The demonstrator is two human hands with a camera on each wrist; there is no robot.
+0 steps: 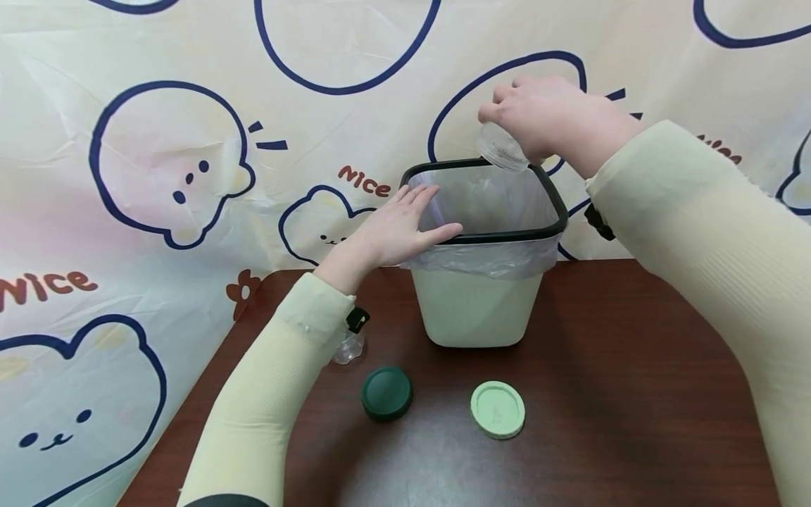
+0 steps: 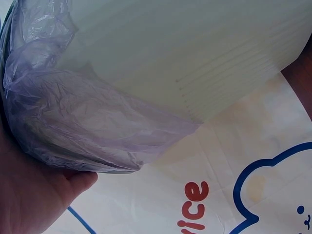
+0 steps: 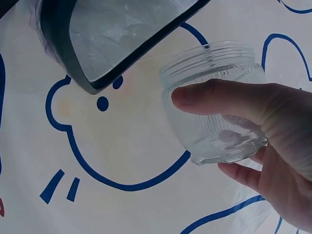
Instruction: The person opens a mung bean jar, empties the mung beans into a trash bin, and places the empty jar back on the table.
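Note:
My right hand (image 1: 541,116) grips a clear jar (image 1: 500,148) with a ribbed body, tipped over the back right of a bin. In the right wrist view, the thumb lies across the side of this jar (image 3: 209,131), whose threaded mouth has no lid. The pale green bin (image 1: 478,306) has a black rim (image 1: 507,236) and a translucent bag liner (image 1: 494,260) folded over its edge. My left hand (image 1: 399,229) rests at the bin's left front corner, fingers extended and thumb along the rim. In the left wrist view, the liner (image 2: 97,117) hangs wrinkled beside that hand.
On the brown table (image 1: 633,387), a dark green lid (image 1: 387,393) and a light green lid (image 1: 498,409) lie in front of the bin. Another clear jar (image 1: 348,348) stands partly hidden behind my left forearm. A printed cloth (image 1: 190,282) hangs behind the table.

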